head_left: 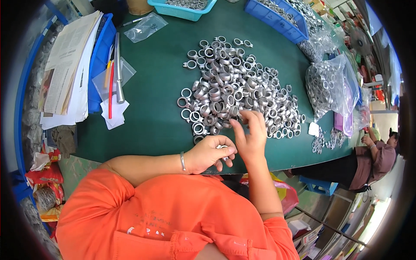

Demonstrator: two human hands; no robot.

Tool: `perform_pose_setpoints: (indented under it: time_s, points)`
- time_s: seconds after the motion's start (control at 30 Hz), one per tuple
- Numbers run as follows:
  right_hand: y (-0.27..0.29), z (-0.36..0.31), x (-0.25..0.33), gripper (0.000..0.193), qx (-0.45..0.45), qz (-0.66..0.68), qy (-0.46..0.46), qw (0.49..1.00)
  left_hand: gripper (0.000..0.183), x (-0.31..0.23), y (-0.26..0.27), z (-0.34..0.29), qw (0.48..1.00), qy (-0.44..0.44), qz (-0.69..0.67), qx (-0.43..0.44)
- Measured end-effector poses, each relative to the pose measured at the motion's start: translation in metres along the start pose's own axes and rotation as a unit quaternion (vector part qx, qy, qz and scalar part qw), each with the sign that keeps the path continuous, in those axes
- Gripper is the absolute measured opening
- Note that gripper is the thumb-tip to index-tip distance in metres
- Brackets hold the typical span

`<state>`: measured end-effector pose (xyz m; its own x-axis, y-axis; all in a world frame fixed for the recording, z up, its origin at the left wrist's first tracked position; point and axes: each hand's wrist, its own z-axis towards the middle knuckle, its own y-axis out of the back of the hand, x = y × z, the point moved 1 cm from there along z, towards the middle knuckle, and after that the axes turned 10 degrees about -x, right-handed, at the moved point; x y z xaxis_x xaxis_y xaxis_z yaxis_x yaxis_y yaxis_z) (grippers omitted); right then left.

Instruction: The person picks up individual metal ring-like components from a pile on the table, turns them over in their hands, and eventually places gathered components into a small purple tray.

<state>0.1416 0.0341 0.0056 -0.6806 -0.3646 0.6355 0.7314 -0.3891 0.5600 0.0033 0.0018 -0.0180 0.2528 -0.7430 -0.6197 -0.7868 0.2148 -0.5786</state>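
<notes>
A broad heap of small silver-grey metal rings (225, 78), some with little lugs on the rim, lies on the green table in front of me. My left hand (208, 154) is closed at the near edge of the table, with a few metal rings (223, 148) between its thumb and curled fingers; how many is hidden. Just to its right, my right hand (252, 133) reaches over the near edge of the heap. Its thumb and bent forefinger stand a little apart beside the rings, and I see nothing gripped between them.
Blue trays (277, 19) and a turquoise basket (184, 8) of metal parts stand at the back. Clear bags of rings (325, 84) sit at the right, beside loose small parts (318, 142). Papers (71, 65) and a metal rod (118, 69) are at the left. Another person (375, 160) sits far right.
</notes>
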Motion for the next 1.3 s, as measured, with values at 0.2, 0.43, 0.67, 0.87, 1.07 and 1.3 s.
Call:
perform_pose_setpoints:
  time_s: [0.2,0.43,0.67,0.87,1.07,1.3]
  points:
    - [0.006,-0.006,-0.012,0.016,0.044,0.176,-0.122,0.976,0.012,-0.010,-0.002,-0.005,0.988,-0.129,0.066,-0.044]
    - [0.028,-0.020,0.009,0.019,0.061,0.169,0.037,0.983,0.010,-0.017,0.001,-0.010,0.966,-0.248,0.034,-0.068]
    - [0.035,-0.025,0.011,0.013,0.073,0.246,-0.055,0.965,0.007,-0.015,0.001,-0.008,0.928,-0.357,0.099,-0.047]
    - [0.034,-0.034,0.008,0.009,0.071,0.281,-0.096,0.952,0.009,-0.017,0.000,-0.011,0.952,-0.293,0.076,-0.032]
    - [0.033,-0.036,0.006,0.008,0.077,0.284,-0.111,0.949,0.009,-0.016,0.001,-0.010,0.955,-0.285,0.080,-0.032]
    - [0.029,-0.041,0.006,0.022,0.050,0.347,-0.133,0.927,0.009,-0.015,0.001,-0.010,0.956,-0.279,0.079,-0.037]
